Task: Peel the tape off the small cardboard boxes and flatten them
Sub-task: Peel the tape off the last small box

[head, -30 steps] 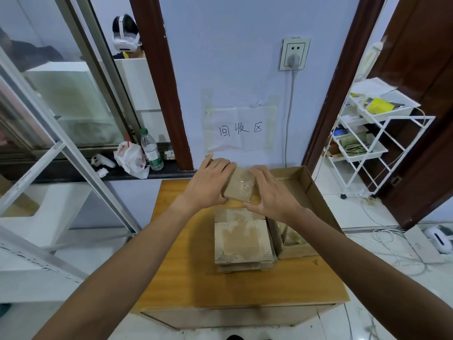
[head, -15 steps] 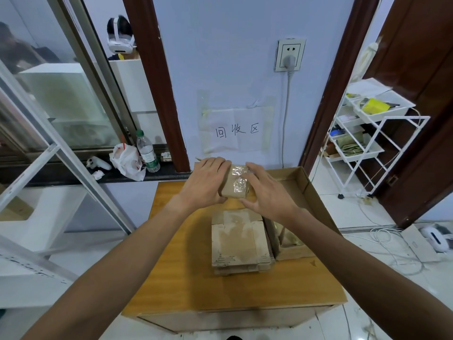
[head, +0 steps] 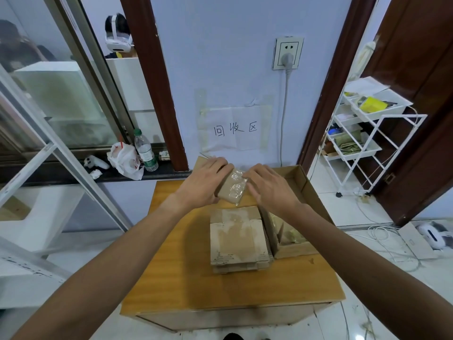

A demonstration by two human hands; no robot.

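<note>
Two grips hold one small box (head: pixel 231 191) above the far end of the desk (head: pixel 176 266). The left grip (head: pixel 206 182) wraps its left side and the right grip (head: pixel 269 186) curls onto its taped right edge, so the box sits between them. One stack of flattened boxes (head: pixel 236 239) lies below, beside one open carton (head: pixel 309 192).
</note>
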